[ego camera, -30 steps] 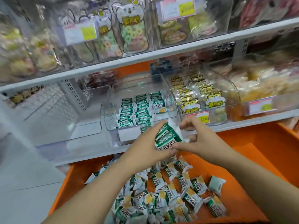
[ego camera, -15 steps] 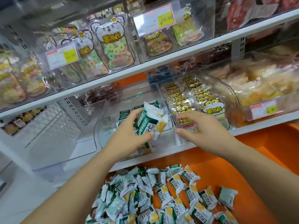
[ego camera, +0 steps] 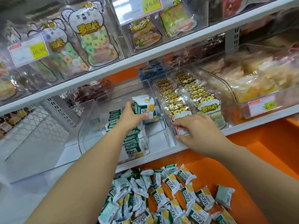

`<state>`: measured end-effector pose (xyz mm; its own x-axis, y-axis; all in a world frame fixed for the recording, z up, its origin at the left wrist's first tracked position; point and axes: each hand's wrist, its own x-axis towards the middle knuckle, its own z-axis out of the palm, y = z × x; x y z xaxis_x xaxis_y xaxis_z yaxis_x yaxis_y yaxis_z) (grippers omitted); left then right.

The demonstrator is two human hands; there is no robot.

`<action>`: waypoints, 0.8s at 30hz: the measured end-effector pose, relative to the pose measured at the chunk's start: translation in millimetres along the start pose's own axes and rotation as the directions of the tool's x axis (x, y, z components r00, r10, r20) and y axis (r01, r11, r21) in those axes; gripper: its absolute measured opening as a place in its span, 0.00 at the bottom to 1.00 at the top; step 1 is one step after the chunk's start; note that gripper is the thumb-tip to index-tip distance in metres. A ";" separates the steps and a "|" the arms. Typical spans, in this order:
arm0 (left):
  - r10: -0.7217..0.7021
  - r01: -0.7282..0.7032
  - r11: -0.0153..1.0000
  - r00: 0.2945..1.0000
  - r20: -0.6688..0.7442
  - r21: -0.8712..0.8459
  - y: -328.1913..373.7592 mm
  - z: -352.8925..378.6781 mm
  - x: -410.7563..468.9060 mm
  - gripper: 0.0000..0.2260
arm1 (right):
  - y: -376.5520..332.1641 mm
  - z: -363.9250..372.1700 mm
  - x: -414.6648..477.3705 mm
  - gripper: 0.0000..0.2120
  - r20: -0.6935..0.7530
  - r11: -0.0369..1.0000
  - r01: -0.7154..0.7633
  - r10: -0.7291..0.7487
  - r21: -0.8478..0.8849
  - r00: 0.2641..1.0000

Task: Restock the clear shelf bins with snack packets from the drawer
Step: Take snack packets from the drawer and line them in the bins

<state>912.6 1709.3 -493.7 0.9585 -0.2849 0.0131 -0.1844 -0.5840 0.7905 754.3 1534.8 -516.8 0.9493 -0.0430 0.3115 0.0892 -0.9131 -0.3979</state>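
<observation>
My left hand point(ego camera: 129, 114) reaches inside the clear shelf bin point(ego camera: 157, 134) and grips a small stack of green, white and yellow snack packets point(ego camera: 144, 107) near the bin's right wall. Rows of the same packets point(ego camera: 131, 136) lie in the bin under my forearm. My right hand point(ego camera: 196, 130) rests on the front of the neighbouring clear bin point(ego camera: 224, 88), its fingers curled over that bin's front edge and price label. Below, the orange drawer point(ego camera: 265, 143) holds a loose pile of several packets point(ego camera: 161, 196).
The neighbouring bin is filled with yellow cartoon-print bags point(ego camera: 186, 97). A further bin point(ego camera: 262, 94) of yellow snacks stands to the right. The upper white shelf point(ego camera: 145, 57) carries bins of ring-candy bags. An open clear bin point(ego camera: 80, 113) is on the left.
My left hand has carried the packet stack up from over the drawer and deeper into the bin. My right hand let go of the stack and moved onto the neighbouring bin's front.
</observation>
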 end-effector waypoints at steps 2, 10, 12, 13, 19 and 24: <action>0.012 -0.030 0.988 0.993 0.117 0.151 -3.7 3.4 4.7 0.33 | 2.1 1.1 -0.4 0.19 -0.011 1.000 0.019 -0.019 -0.006 1.000; -0.026 -0.124 0.806 0.970 0.244 0.579 -6.0 9.6 27.9 0.35 | 4.6 6.0 2.3 0.17 -0.065 1.000 0.024 -0.023 0.008 0.998; -0.096 -0.111 0.711 0.963 0.253 0.694 -4.6 15.7 33.0 0.34 | 4.8 6.8 3.2 0.16 -0.073 1.000 0.022 -0.021 0.018 0.997; -0.126 -0.108 0.666 0.959 0.254 0.738 -4.9 19.6 34.9 0.34 | 4.8 6.8 3.7 0.16 -0.078 1.000 0.022 -0.020 0.021 0.997; -0.049 -0.048 0.739 0.991 0.125 0.672 -9.8 28.6 38.4 0.33 | 5.3 9.0 4.0 0.16 -0.096 0.999 0.027 -0.024 0.022 0.995; 0.049 -0.067 0.753 0.998 0.047 0.655 -18.0 20.1 33.8 0.18 | 5.5 10.5 4.6 0.16 -0.097 1.000 0.030 -0.030 0.004 0.995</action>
<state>944.0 1694.9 -519.8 0.9372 -0.3481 0.0231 -0.3458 -0.9182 0.1931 762.4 1533.9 -526.6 0.9126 -0.0546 0.4052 0.1192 -0.9124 -0.3915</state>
